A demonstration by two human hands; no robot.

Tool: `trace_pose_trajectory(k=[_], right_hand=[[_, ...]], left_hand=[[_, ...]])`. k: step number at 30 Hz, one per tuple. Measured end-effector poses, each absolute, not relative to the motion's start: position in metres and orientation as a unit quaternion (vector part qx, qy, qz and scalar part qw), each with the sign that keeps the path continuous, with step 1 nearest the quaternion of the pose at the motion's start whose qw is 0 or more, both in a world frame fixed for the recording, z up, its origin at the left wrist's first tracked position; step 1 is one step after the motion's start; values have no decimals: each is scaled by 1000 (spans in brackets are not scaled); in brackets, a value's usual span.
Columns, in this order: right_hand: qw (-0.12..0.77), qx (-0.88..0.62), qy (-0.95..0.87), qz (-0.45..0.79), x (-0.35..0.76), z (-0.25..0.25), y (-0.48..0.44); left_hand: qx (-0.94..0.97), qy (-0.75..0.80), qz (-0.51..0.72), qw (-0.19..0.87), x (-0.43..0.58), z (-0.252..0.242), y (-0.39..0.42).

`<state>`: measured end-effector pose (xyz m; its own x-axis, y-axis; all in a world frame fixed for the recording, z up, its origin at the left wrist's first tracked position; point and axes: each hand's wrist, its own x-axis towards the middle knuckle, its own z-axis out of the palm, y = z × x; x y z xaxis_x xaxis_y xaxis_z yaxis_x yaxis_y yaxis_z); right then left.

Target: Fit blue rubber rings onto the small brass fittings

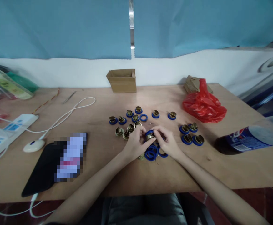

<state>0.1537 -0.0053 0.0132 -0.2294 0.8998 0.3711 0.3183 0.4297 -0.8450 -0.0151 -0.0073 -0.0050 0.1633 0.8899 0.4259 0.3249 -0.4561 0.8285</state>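
Forearms enter from the bottom edge, over a grey-trousered lap, and meet at frame centre. Left hand [135, 144] and right hand [169, 143] both pinch one brass fitting [149, 135] with a blue ring on it. Fingers of both are closed around it, thumbs on the near side. Fitting sits just above the wooden table [127, 178], centre of frame. Exact fingertip contact is too small to tell.

Directly below the hands: loose blue rings [151, 154], piled and touching each other. Left of the left hand: bare brass parts [124, 132], clustered, no rings on them. Above the hands: row of ringed fittings [136, 114], with one lone ring [143, 117] among them. Right of the right hand: four more ringed pieces [191, 134] in a tight group.

Upper centre: open cardboard box [122, 80] at the table's far edge. Upper right: red plastic bag [203, 105], with a brown paper bag [192, 83] behind it, touching. Far right: cola bottle [246, 139] lying on its side. Left side: white mouse [33, 146] just beside a black pad [40, 175], with a pixelated phone-shaped item [71, 156] on the pad. Power strip [14, 125] at the left edge, white cable [66, 116] looping across.
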Motion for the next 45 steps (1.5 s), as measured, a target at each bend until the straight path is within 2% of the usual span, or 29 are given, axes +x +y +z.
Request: trace_pose_trajectory(k=[24, 36, 45], right_hand=[[438, -424, -726, 318, 155, 14, -5], [437, -426, -727, 313, 156, 12, -4], [441, -424, -726, 316, 157, 11, -4]], left_hand=[[753, 428, 457, 204, -15, -3, -10], [736, 443, 450, 244, -15, -3, -12], [732, 438, 466, 236, -15, -4, -13]])
